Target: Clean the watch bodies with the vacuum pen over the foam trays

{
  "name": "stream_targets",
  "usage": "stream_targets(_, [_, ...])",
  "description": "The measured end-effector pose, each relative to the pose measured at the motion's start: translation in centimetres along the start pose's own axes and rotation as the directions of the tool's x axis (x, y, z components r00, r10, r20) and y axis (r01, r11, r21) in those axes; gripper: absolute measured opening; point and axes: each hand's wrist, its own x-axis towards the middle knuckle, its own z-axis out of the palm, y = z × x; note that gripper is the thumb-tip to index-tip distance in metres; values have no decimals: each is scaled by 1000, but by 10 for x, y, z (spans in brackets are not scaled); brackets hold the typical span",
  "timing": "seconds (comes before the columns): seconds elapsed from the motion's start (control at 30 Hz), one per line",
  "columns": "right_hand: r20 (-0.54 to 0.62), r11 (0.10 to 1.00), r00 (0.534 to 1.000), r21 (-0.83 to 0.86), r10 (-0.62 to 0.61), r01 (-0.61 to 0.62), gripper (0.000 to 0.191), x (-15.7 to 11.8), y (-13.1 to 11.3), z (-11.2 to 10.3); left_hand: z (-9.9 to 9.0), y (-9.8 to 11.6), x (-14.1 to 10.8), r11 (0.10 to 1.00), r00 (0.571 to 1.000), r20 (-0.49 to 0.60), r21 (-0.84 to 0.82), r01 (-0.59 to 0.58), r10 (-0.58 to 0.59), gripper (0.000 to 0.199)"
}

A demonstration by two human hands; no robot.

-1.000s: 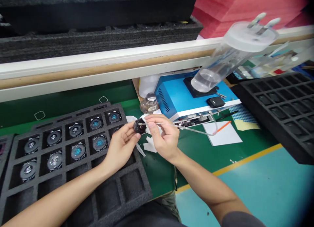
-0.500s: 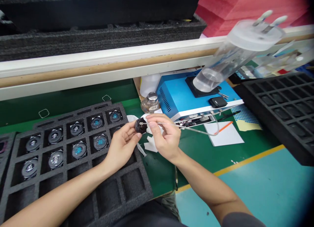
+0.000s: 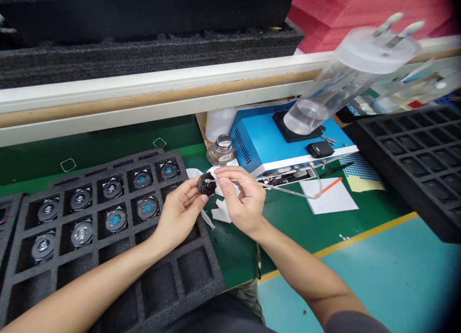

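Note:
My left hand (image 3: 183,213) holds a small round black part (image 3: 206,184) by its edge, above the right side of a black foam tray (image 3: 211,261). Between the thumb and fingers of my right hand (image 3: 243,198) is a thin clear tube (image 3: 281,188), and its tip lies over the face of the part. The tube runs right and loops to the front of a blue machine (image 3: 266,141). Several round dark pieces (image 3: 147,208), some with blue centres, sit in the tray's upper compartments.
A glass bottle with a metal cap (image 3: 220,150) stands left of the machine. On the machine is a clear cylinder (image 3: 320,95) with liquid. White paper with an orange stick (image 3: 328,187) lies right; another foam tray (image 3: 414,165) is beyond. A white rail (image 3: 162,95) crosses behind.

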Motion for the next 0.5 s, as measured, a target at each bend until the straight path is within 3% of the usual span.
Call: stream_targets(0.5, [0,999,1000,-29,14,-14,12,0,0,0,1,2,0,1000,1000,-12,-15,8,-8,42])
